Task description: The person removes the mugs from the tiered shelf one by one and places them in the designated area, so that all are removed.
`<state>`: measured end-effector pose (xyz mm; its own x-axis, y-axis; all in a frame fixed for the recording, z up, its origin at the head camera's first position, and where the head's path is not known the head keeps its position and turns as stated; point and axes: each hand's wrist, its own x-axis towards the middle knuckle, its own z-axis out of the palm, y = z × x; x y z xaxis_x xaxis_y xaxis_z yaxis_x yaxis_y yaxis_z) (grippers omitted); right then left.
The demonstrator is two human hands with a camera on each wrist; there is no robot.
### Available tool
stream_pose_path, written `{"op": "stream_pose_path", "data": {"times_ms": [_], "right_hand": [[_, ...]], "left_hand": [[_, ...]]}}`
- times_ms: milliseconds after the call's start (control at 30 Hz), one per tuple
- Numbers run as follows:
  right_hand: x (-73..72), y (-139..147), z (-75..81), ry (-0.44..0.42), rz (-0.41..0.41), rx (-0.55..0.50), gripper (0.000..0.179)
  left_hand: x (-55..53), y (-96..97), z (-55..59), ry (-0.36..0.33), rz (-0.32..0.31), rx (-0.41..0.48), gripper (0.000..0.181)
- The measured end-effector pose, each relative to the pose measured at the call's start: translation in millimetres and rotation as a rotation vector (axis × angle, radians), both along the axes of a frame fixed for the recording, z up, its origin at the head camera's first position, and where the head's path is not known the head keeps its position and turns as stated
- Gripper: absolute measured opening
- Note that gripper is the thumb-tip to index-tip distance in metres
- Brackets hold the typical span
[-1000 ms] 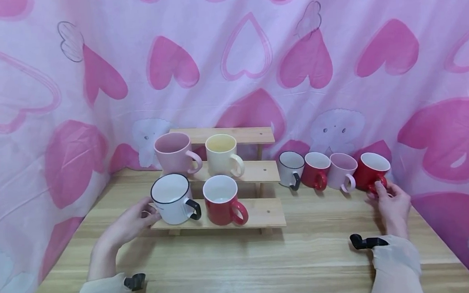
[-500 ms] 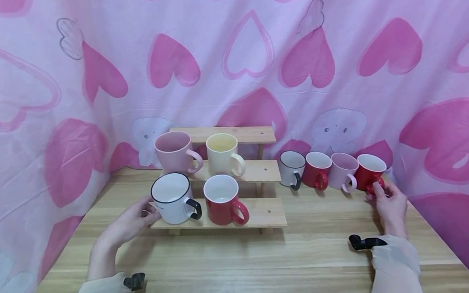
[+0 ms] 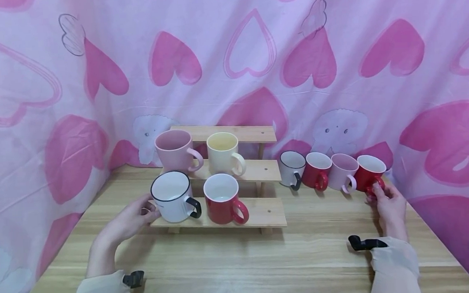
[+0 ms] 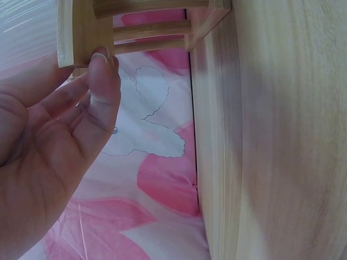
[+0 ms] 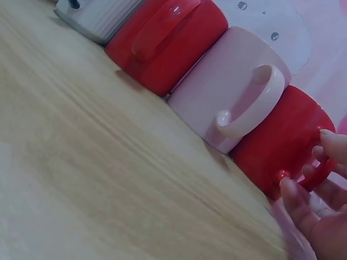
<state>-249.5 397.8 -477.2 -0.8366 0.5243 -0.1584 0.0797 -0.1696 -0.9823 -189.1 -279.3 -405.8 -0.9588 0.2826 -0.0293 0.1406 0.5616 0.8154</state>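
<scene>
Rightmost red mug (image 3: pixel 365 176): glossy, white inside | right hand (image 3: pixel 392 207): grips handle (image 5: pixel 321 175) | left hand (image 3: pixel 127 219): pinches shelf (image 3: pixel 261 210)

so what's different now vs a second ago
The rightmost red mug has shifted slightly left, closer to the pink mug beside it, the right hand holding its handle. Nothing was newly grasped or released. The left hand still grips the shelf edge; the other mugs stayed put.

place: curtained tabletop corner — room type unclear | signs: heart-print cloth (image 3: pixel 212 99) hung round wood-grain table (image 3: pixel 240 265)
</scene>
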Motion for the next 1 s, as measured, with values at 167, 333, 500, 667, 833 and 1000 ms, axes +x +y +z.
{"op": "stream_pose_path", "data": {"times_ms": [167, 333, 500, 667, 833, 1000], "right_hand": [[1.5, 1.1, 3.8, -0.034, 0.019, 0.026, 0.052], [9.5, 4.7, 14.3, -0.09, 0.097, 0.07, 0.077], [21.3, 8.8, 33.2, -0.187, 0.217, 0.386, 0.086], [31.6, 9.2, 54.7, -0.198, 0.26, 0.547, 0.077], [36.5, -0.9, 76.6, -0.142, 0.23, 0.615, 0.07], [37.7, -26.3, 101.4, -0.025, 0.219, 0.679, 0.06]], "left_hand": [[0.0, 0.3, 0.4, -0.001, -0.003, 0.005, 0.033], [-1.3, 1.1, 0.7, 0.004, -0.004, 0.001, 0.032], [-1.5, 2.1, 0.7, 0.01, -0.01, 0.007, 0.033], [-1.5, 2.1, -1.2, 0.007, -0.006, -0.004, 0.032], [-1.2, 1.0, -1.3, -0.001, 0.002, -0.015, 0.031], [-0.2, 0.1, 0.3, 0.005, 0.004, -0.026, 0.031]]}}
